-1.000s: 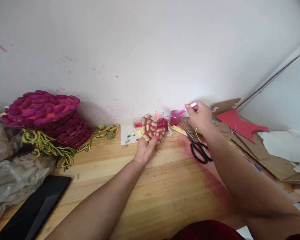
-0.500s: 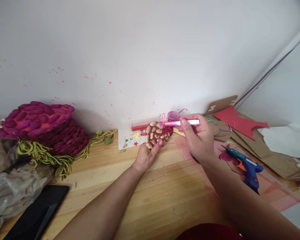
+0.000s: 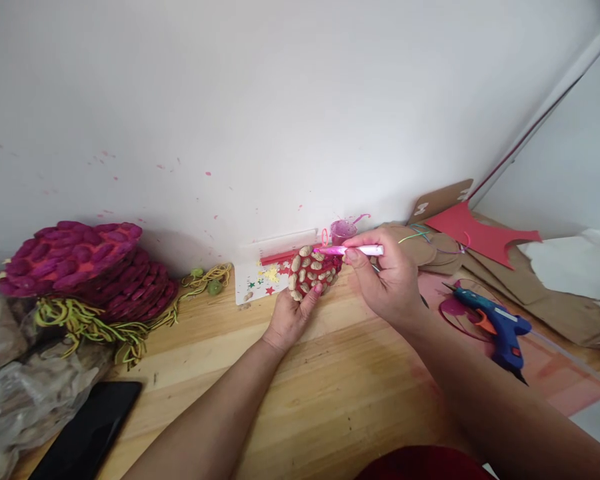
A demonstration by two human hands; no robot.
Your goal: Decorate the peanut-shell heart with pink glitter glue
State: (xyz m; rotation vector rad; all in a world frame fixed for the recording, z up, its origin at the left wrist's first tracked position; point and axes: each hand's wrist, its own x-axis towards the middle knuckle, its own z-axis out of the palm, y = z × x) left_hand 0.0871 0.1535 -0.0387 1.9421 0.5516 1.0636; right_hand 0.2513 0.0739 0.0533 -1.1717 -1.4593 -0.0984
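Near the far edge of the worktop (image 3: pixel 300 413), the left hand (image 3: pixel 291 317) clasps the disc (image 3: pixel 321 272), thumb on top; the right hand (image 3: pixel 391 277) pinches the brush (image 3: pixel 373 251), tip at the peanuts (image 3: pixel 305 251). I'd brace the disc and dab lightly.

The table (image 3: pixel 315 393) offers passage between the forearms (image 3: pixel 215 407). Rightward, the glue gun (image 3: pixel 505 328) obstructs; cardboard (image 3: pixel 436 259) seemingly crowds behind the right hand (image 3: pixel 391 273).
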